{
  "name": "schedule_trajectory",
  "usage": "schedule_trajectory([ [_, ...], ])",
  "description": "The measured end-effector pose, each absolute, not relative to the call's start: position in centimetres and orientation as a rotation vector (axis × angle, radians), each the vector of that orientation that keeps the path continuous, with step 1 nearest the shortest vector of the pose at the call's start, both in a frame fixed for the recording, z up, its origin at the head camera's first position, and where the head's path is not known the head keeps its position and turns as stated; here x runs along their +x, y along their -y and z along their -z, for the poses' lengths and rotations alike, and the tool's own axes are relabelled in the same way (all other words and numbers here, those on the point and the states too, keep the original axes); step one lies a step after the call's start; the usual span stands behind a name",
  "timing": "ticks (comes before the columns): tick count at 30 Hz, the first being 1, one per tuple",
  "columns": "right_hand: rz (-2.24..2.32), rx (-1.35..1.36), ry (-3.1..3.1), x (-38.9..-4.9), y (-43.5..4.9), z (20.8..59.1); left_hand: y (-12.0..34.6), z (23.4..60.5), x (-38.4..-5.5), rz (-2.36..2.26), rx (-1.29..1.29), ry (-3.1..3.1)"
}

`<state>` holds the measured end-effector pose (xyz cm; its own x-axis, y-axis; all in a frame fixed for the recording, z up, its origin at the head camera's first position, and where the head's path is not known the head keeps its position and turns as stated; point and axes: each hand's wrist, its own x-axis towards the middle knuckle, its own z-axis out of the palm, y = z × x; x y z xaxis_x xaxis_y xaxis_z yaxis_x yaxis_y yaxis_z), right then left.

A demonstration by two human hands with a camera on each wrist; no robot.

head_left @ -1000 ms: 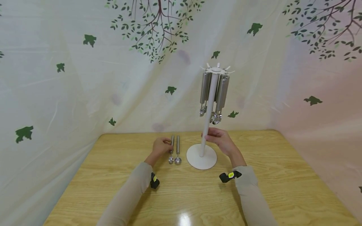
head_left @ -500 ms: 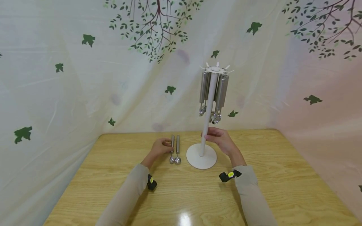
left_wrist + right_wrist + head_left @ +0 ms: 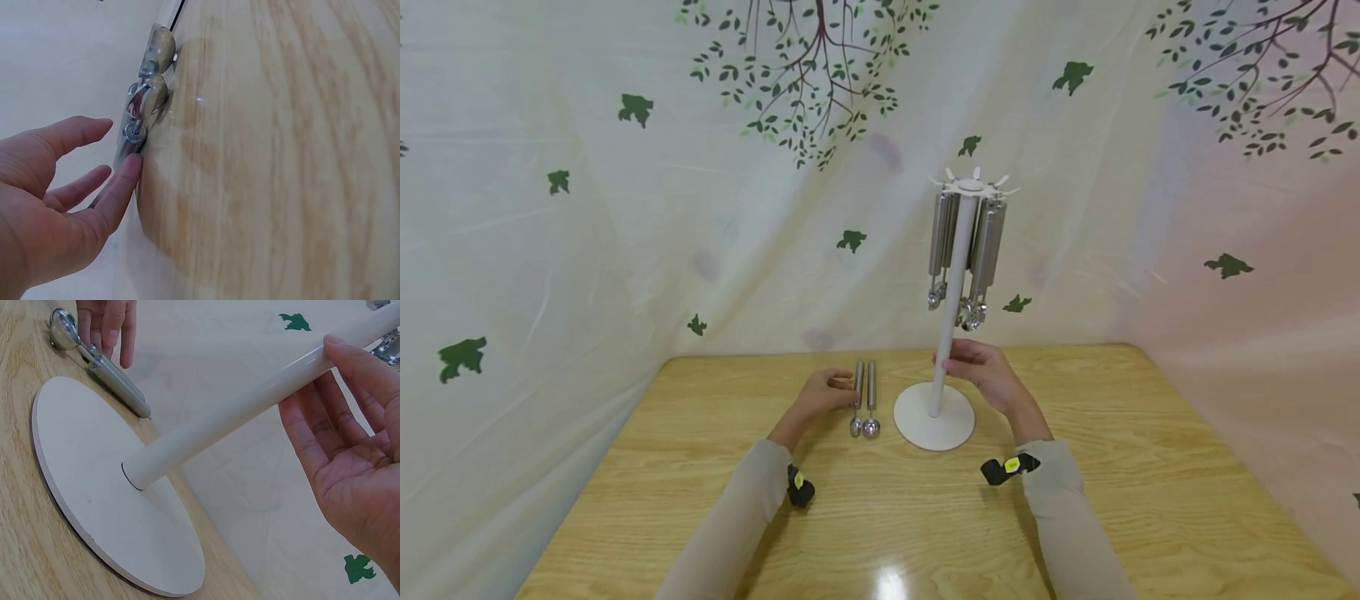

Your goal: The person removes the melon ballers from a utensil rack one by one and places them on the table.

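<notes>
Two steel scoops with round bowls lie side by side on the table, bowls toward me: the left scoop (image 3: 858, 387) and the right scoop (image 3: 872, 387). Beside the left scoop is my left hand (image 3: 826, 393), fingers loosely spread. In the left wrist view, one fingertip (image 3: 132, 164) is right at a scoop's handle, with thumb and other fingers apart from it. My right hand (image 3: 988, 375) holds the pole of an upright white stand (image 3: 951, 325) between thumb and fingers, low down. Several similar steel utensils (image 3: 989, 250) hang from the hooks at its top.
The stand's round base (image 3: 119, 512) rests on the wooden table (image 3: 880, 517), to the right of the scoops. Behind the table hangs a pale cloth (image 3: 760, 250) printed with leaves and branches.
My left wrist has shifted a little to the left, its fingers staying near the scoops. The left scoop has moved slightly right, closer to the other. The right hand and stand are still.
</notes>
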<state>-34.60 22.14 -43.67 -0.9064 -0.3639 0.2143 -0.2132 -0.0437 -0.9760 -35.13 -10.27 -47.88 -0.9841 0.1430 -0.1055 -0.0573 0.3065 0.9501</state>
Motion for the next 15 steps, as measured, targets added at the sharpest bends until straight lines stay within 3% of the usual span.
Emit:
schedule_trajectory([
  [8,2.127,-0.649,-2.053,-34.5,-22.1,43.7,9.6,46.0,-34.9,-1.875,0.140,-2.413],
  [15,2.136,-0.640,-2.044,-34.7,-22.2,43.8,7.9,40.9,-34.8,-2.039,0.396,-2.402],
])
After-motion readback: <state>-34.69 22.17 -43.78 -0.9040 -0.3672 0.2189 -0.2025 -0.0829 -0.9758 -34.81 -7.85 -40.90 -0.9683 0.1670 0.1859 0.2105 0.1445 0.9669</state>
